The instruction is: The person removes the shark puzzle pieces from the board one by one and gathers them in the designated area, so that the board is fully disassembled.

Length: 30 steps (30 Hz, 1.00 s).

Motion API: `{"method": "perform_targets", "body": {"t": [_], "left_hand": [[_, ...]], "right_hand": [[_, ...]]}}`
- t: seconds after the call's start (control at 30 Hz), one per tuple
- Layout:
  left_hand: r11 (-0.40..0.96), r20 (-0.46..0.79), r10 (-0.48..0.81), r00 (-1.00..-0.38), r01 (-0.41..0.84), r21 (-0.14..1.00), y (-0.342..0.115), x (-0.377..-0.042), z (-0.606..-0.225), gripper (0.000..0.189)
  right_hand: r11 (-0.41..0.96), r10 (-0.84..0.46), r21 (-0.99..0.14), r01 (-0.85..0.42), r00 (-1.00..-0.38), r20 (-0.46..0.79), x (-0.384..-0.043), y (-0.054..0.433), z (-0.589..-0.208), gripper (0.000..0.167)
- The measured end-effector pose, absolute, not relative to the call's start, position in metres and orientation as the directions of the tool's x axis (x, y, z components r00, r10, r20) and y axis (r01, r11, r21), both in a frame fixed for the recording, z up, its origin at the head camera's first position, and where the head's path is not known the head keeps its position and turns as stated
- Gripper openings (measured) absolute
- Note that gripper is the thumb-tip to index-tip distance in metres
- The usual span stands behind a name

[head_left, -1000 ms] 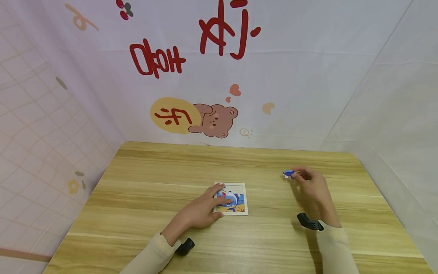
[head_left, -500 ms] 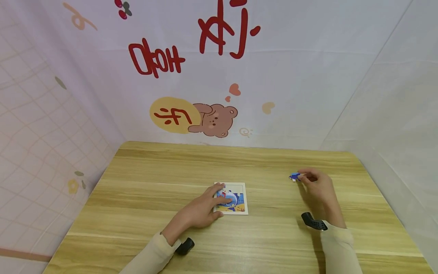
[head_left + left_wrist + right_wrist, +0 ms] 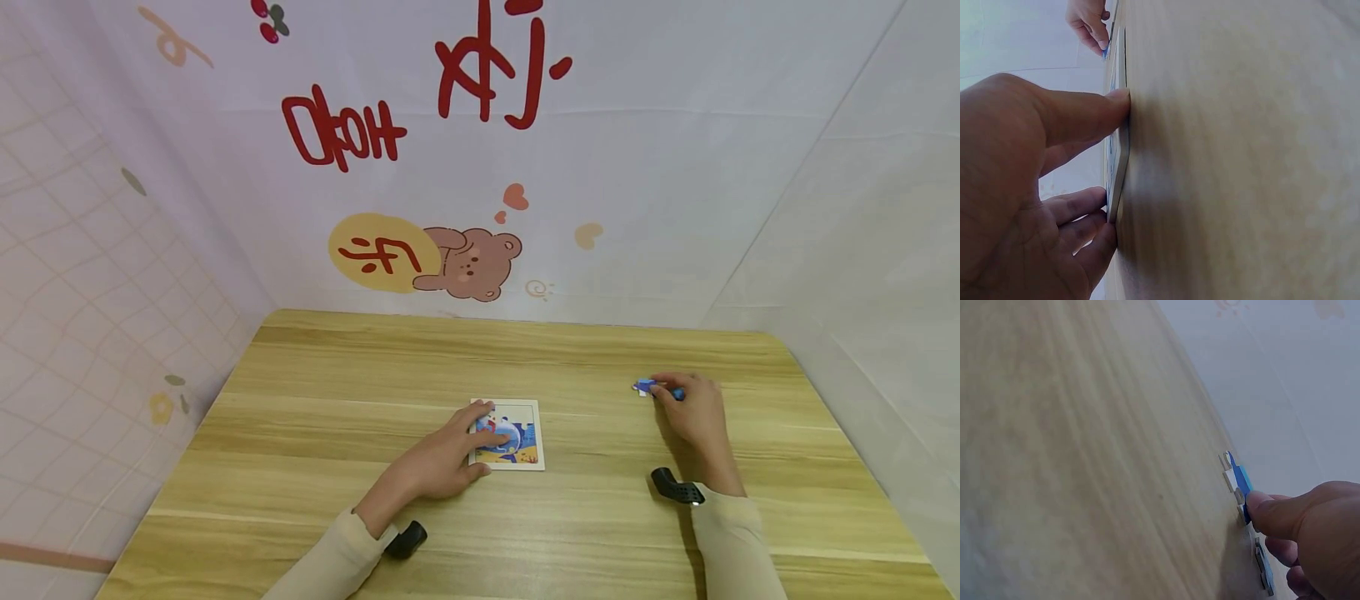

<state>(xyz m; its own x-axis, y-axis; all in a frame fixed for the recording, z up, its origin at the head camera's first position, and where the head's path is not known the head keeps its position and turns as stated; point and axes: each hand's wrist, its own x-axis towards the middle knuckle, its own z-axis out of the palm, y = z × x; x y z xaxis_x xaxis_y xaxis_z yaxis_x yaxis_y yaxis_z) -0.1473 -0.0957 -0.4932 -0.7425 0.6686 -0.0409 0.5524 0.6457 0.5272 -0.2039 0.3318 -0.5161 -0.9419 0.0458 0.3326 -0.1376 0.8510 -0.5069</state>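
My left hand (image 3: pixel 442 458) rests on a small square jigsaw board (image 3: pixel 531 454) with a white border and a blue sea-animal picture. One finger lies across the picture; in the left wrist view the thumb (image 3: pixel 1085 115) touches the near edge and other fingertips meet the board's side. To the right, my right hand (image 3: pixel 697 412) pinches a blue and white jigsaw piece (image 3: pixel 1242 481) between thumb and fingers, close over the table. A second jigsaw piece (image 3: pixel 1264 567) shows under that hand, partly hidden, its blue face (image 3: pixel 678 394) visible in the head view.
The wooden table (image 3: pixel 585 517) has rounded far corners. A white printed cloth (image 3: pixel 637 167) hangs behind it and at both sides. Each wrist carries a black camera mount (image 3: pixel 406 540) by a cream sleeve (image 3: pixel 326 562).
My right hand has shifted slightly right and nearer with the pinched jigsaw piece, then settled lower. More of the second piece shows beneath it. The left hand and board have stayed put.
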Motion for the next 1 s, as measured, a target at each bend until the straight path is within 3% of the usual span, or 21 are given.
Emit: {"method": "perform_targets", "body": {"t": [0.63,0.8,1.0], "left_hand": [[0.651,-0.043,0.664,-0.746,0.549,0.525,-0.094,-0.146,-0.496,0.049],[0.651,-0.045,0.666,-0.744,0.551,0.523,-0.095,-0.145,-0.496,0.049],[0.651,-0.042,0.665,-0.746,0.551,0.522,-0.096,-0.145,-0.496,0.049]], "right_hand": [[0.87,0.016,-0.464,-0.169,-0.929,0.37,-0.203,0.331,-0.516,0.018],[0.835,0.028,-0.518,-0.184,-0.926,0.375,-0.203,0.327,-0.511,0.022],[0.794,0.017,-0.586,-0.162,-0.957,0.288,-0.202,0.319,-0.502,0.032]]}}
